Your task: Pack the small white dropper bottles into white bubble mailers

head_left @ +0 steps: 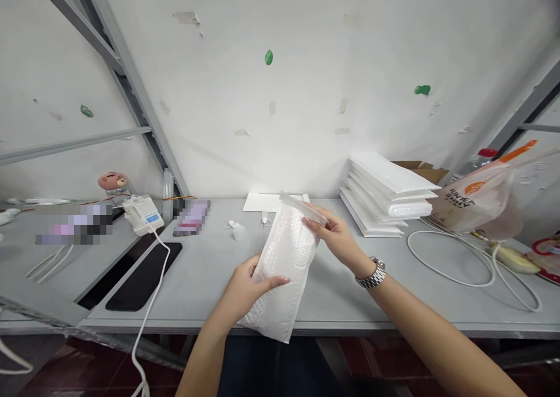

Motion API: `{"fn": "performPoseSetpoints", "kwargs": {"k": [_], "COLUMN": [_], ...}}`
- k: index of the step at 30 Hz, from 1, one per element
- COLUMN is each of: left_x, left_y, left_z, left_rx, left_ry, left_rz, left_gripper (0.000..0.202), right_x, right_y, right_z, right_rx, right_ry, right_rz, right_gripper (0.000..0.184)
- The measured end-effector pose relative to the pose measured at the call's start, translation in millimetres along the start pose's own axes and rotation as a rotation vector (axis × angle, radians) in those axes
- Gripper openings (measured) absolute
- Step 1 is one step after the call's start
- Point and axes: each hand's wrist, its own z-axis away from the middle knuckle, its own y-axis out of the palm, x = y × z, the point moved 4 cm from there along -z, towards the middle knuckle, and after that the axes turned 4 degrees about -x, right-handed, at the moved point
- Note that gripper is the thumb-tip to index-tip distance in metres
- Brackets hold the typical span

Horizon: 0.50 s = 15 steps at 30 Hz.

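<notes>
A white bubble mailer [284, 257] is held up at a tilt over the front edge of the desk, its flap end pointing away from me. My left hand [251, 286] grips its left side, thumb lying across the front. At the upper right corner, near the flap, my right hand [330, 233] pinches the mailer with the thumb on top. Whether anything is inside the mailer cannot be seen. Behind it on the desk lie a white flat piece [258, 202] and a small white item with a loop [236, 229].
A stack of white mailers [389, 195] stands right of centre, by a cardboard box [420, 169]. Farther right are a plastic bag [475, 195] and a coiled white cable [450, 280]. On the left lie a black phone [144, 277] and a white power strip [143, 215], its cord hanging over the edge.
</notes>
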Motion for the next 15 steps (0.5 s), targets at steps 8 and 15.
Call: {"fn": "performPoseSetpoints", "kwargs": {"k": [8, 15], "left_x": [1, -7], "left_y": [12.1, 14.6], "left_z": [7, 11], "left_rx": [0.135, 0.082], "left_ry": [0.012, 0.12], "left_rz": [0.04, -0.111], "left_gripper": [0.046, 0.04], "right_x": [13, 32], "right_y": [-21, -19], "right_z": [-1, -8], "right_rx": [0.133, 0.31], "right_ry": [0.033, 0.139], "right_rz": [0.082, 0.393], "right_gripper": [0.045, 0.028]}}
